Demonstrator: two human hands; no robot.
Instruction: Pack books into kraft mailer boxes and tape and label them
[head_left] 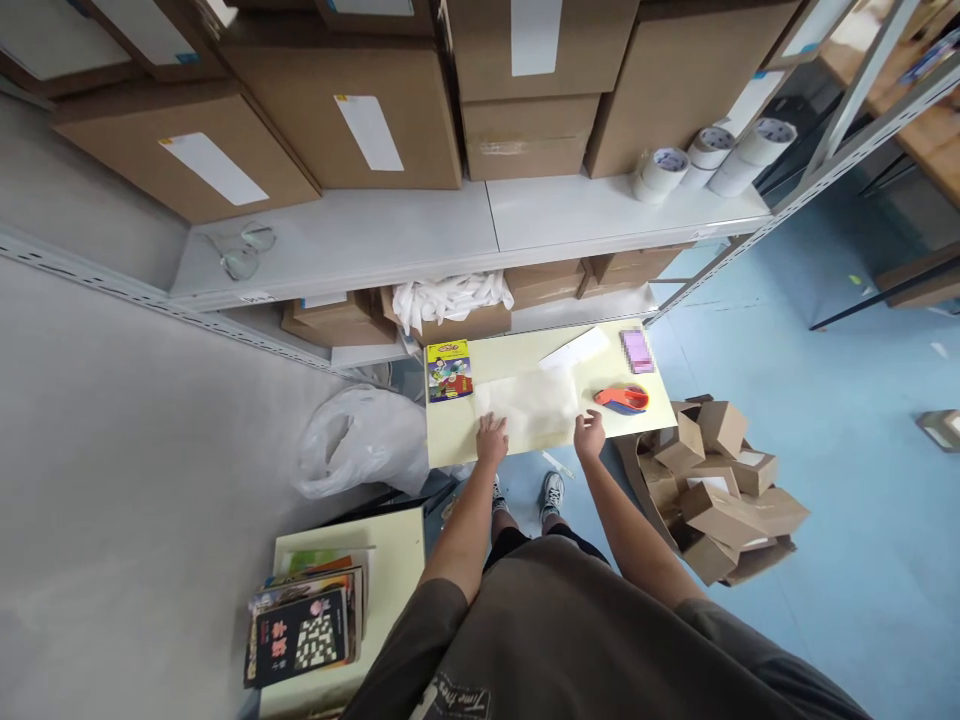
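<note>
Apparently, a pale sheet (534, 400) is being flattened on the desk (660, 408) between the spread left hand (492, 438), by which its near corner is touched but nothing gripped, and the half-curled right hand (589, 434), whose hold cannot be told. Next, level edges seem needed.

The left arm (461, 530) and right arm (634, 520) are stretched forward and down, bared below the short sleeves (426, 625). The left hand (492, 440) is laid palm down, fingers slightly spread and pointed forward. The right hand (589, 434) is held well apart from it, at about the same reach, fingers bent; whether anything is pinched there cannot be told.
</note>
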